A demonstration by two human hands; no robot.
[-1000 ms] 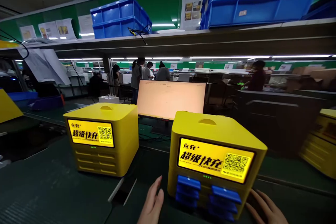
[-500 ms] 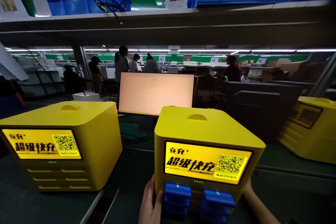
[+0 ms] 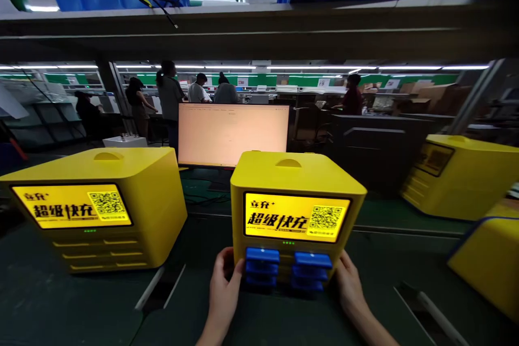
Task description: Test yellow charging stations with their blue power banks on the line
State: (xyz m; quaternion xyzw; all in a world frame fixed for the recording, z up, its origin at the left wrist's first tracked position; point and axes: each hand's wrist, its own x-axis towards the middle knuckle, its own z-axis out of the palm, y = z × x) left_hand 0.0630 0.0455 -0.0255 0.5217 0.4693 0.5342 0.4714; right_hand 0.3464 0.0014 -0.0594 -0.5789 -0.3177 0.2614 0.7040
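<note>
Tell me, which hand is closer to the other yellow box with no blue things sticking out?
Left. The left hand grips the middle box's left lower corner, on the side facing the second yellow box. The right hand holds the far corner, farther away.

1. The middle yellow cabinet [image 3: 298, 184] is standing right in front, with the left hand [image 3: 222, 287] and right hand [image 3: 349, 284] pressing against its lower corners.
2. A strip of dark surface [image 3: 206, 238] is lying open between it and the left cabinet [image 3: 97, 205].
3. To the right, open surface is running toward two more cabinets [image 3: 458, 173], [image 3: 486, 259], which are blocking that side.
4. Behind, a monitor [image 3: 233, 134] is closing the way.
5. Overhead, a shelf [image 3: 259, 27] is limiting upward room.
</note>
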